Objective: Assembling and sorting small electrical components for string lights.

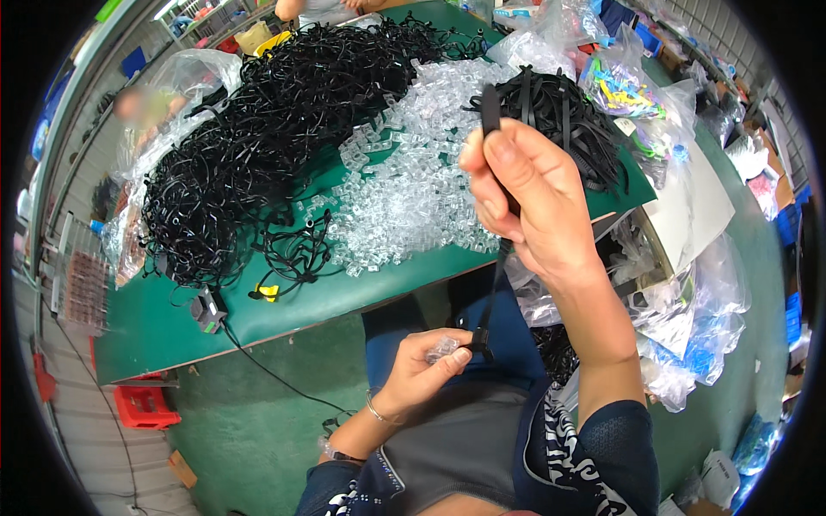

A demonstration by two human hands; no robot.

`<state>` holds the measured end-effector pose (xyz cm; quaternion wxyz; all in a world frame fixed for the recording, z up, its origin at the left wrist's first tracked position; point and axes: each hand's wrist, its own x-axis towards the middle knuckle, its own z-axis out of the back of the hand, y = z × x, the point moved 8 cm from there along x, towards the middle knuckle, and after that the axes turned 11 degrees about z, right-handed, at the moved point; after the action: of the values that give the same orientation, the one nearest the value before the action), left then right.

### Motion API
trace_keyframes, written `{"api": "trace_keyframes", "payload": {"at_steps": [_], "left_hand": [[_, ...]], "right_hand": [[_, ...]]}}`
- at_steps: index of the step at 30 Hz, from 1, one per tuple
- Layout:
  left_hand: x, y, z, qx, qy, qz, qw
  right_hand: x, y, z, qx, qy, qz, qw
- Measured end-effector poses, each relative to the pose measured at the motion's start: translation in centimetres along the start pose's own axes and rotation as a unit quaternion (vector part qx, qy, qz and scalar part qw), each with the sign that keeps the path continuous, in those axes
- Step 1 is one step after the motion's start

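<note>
A black flat strap (490, 112) is pinched between thumb and fingers of my right hand (546, 193), raised over the table's near edge. Its tip sticks up above the fingers, and the rest runs down to my left hand (413, 370). That hand, low in front of my lap, is closed on the strap's lower end, where a black loop or buckle shows. Small clear plastic pieces (442, 349) also sit in my left hand. Beyond it lies a heap of clear plastic clips (404, 198). A bundle of black straps (559, 112) lies behind my right hand.
A large tangle of black cords (275, 112) covers the far left of the green table (344, 297). Near its left end are a small grey device (208, 311) and a yellow tag (268, 293). Plastic bags (701, 318) crowd the right. A red stool (144, 406) stands lower left.
</note>
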<state>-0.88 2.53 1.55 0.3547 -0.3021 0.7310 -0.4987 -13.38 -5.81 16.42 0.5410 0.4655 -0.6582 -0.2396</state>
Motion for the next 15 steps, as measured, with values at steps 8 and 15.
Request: {"api": "trace_keyframes", "payload": {"at_steps": [8, 15], "left_hand": [[0.4, -1.3, -0.3, 0.007, 0.014, -0.083, 0.996], [0.6, -1.8, -0.1, 0.030, 0.002, -0.104, 0.994]], "right_hand": [[0.9, 0.4, -2.5, 0.086, 0.003, 0.049, 0.995], [1.2, -0.3, -2.7, 0.083, -0.013, 0.039, 0.996]]}}
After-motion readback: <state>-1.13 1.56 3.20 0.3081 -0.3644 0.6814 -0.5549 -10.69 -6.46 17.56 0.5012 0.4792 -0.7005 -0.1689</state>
